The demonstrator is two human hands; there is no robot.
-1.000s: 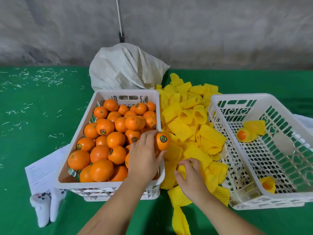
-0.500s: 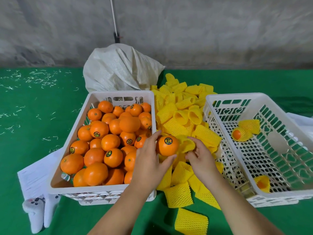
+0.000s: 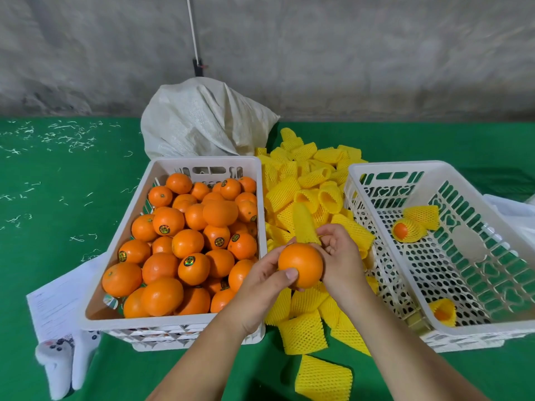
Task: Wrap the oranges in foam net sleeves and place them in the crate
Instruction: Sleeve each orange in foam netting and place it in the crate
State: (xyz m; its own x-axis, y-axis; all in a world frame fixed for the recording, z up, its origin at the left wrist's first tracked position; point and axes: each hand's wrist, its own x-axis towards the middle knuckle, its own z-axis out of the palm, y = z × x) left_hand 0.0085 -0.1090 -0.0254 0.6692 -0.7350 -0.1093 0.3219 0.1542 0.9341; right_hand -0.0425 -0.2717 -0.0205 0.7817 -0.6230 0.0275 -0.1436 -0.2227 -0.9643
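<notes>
Orange [image 3: 300, 264], bare of any netting, gripped at centre frame in the left hand [image 3: 262, 282], thumb curled across its near face and fingers wrapped round the far side. Just right of it, the right hand [image 3: 338, 256], fingers curled together and pinching a yellow foam net sleeve [image 3: 304, 225] that stands up just above the fruit, touching its top edge. Behind and below both hands, spread from upper centre down to lower centre, a loose heap of foam sleeves [image 3: 307, 183] on green cloth [image 3: 58, 180]. At left centre, a white crate of oranges [image 3: 202, 166], piled full, several with round stickers. At right, the white perforated crate [image 3: 376, 169], holding three sleeved oranges: two [image 3: 408, 230] near its far side, one [image 3: 443, 312] at its near corner. Upper centre, a white woven sack [image 3: 202, 123] against a grey wall. Lower left, paper sheets [image 3: 55, 302] and a white game controller [image 3: 58, 363].
</notes>
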